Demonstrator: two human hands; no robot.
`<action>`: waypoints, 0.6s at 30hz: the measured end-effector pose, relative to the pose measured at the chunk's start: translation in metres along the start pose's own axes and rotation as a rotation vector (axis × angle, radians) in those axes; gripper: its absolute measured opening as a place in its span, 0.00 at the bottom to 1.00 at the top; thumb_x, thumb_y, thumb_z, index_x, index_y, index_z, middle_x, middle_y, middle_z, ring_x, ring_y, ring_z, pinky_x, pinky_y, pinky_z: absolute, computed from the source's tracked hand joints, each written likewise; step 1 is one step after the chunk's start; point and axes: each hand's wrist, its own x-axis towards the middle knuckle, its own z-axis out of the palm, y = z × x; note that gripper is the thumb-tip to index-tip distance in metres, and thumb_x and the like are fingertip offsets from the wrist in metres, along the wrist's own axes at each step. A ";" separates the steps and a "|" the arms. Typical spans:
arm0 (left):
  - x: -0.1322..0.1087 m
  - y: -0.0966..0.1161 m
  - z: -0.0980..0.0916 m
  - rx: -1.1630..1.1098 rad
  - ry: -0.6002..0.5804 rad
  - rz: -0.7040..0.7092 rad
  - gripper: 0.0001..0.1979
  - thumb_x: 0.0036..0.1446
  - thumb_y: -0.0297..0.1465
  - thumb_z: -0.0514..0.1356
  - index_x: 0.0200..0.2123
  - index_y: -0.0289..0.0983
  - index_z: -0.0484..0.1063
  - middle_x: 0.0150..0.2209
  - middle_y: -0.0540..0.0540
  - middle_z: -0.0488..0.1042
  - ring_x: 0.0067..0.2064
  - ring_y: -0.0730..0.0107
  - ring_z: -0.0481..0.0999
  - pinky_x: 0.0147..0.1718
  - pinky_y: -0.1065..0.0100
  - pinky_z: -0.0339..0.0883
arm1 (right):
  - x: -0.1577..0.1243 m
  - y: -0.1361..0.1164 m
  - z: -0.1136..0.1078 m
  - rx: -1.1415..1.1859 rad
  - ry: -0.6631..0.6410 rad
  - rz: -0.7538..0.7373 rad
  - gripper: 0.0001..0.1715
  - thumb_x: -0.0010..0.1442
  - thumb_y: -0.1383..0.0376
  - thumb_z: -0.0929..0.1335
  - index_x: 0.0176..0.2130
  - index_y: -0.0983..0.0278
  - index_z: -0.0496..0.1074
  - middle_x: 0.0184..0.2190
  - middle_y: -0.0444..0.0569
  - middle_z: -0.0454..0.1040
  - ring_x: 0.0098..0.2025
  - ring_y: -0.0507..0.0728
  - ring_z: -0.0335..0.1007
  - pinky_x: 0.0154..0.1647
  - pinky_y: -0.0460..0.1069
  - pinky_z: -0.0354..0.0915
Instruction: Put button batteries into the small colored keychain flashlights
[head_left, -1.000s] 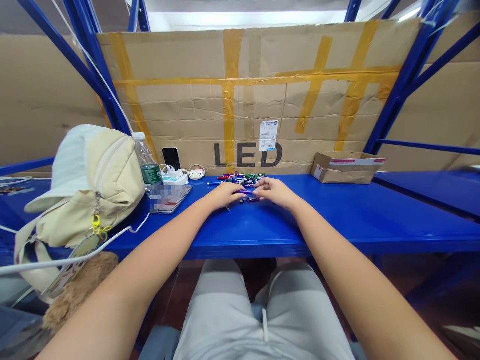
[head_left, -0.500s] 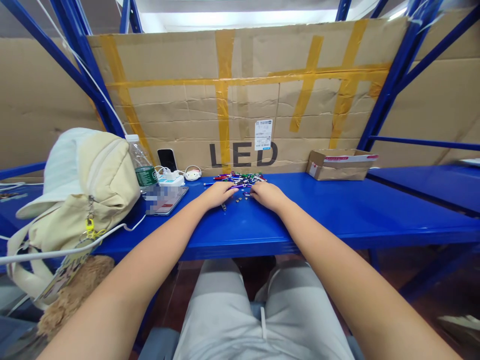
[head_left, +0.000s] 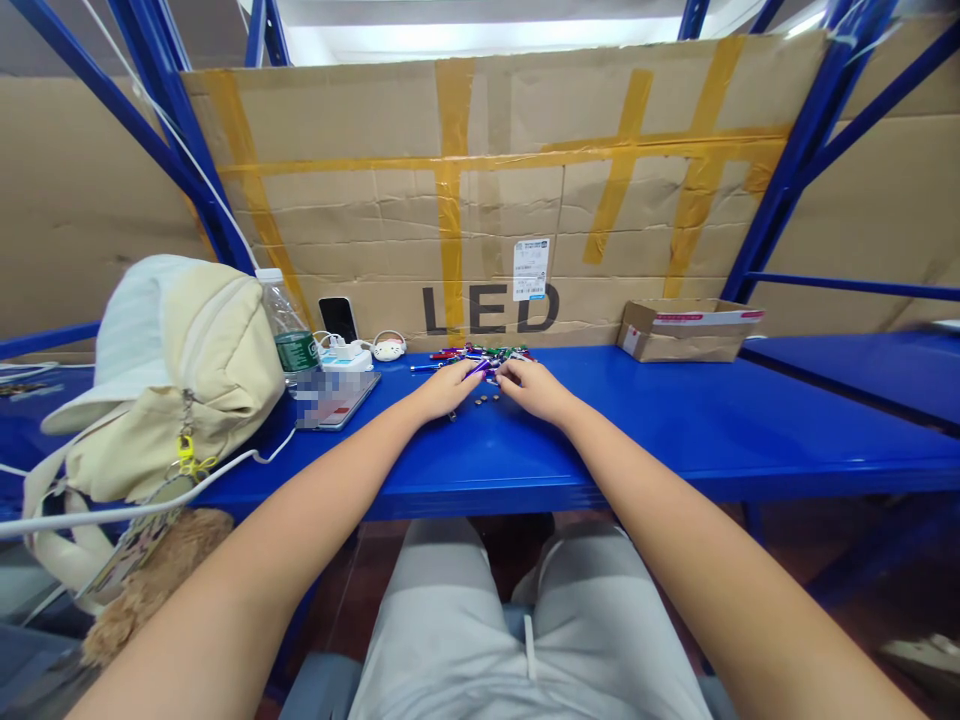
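In the head view, my left hand [head_left: 448, 390] is closed on a slim purple metallic tube [head_left: 478, 369] that slants up toward the pile. My right hand [head_left: 531, 390] is beside the tube's right end, its fingers curled together; what they pinch, if anything, is too small to make out. Just beyond both hands lies a pile of slim shiny tubes [head_left: 487, 353] in red, green, blue and silver. Several small round metallic bits [head_left: 484, 400] rest on the blue table between my hands. A short dark metallic piece [head_left: 451, 414] sits under my left wrist.
On the blue table [head_left: 675, 420], an open cardboard box [head_left: 686, 335] stands at the back right. To the left are a cream backpack [head_left: 225, 350], a water bottle [head_left: 292, 340], a tablet-like slab [head_left: 352, 400], a phone [head_left: 337, 318] and a white cable [head_left: 247, 453]. Cardboard [head_left: 337, 230] walls the back.
The purple tube, lying level between my hands before, is now raised and tilted in my left hand. My right fingers have curled in closer together. The view has shifted slightly.
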 end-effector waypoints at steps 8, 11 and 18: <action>0.000 0.002 -0.001 -0.016 0.029 -0.030 0.14 0.63 0.37 0.49 0.37 0.34 0.69 0.37 0.46 0.74 0.39 0.64 0.71 0.40 0.66 0.65 | 0.000 0.004 0.003 0.023 0.013 -0.020 0.08 0.59 0.67 0.62 0.30 0.65 0.69 0.26 0.46 0.72 0.30 0.53 0.65 0.32 0.47 0.58; 0.001 0.002 0.000 -0.010 0.023 -0.038 0.11 0.61 0.34 0.51 0.38 0.34 0.69 0.39 0.45 0.74 0.40 0.63 0.72 0.42 0.65 0.64 | 0.000 0.005 0.005 0.025 0.009 -0.037 0.07 0.59 0.69 0.62 0.38 0.65 0.68 0.29 0.47 0.74 0.31 0.53 0.68 0.34 0.46 0.61; 0.004 -0.006 0.001 -0.015 0.045 -0.098 0.16 0.63 0.36 0.47 0.39 0.32 0.70 0.40 0.41 0.75 0.42 0.60 0.73 0.44 0.62 0.65 | -0.004 -0.007 0.001 -0.078 -0.051 -0.165 0.10 0.56 0.68 0.66 0.41 0.63 0.69 0.40 0.51 0.74 0.42 0.57 0.69 0.41 0.49 0.62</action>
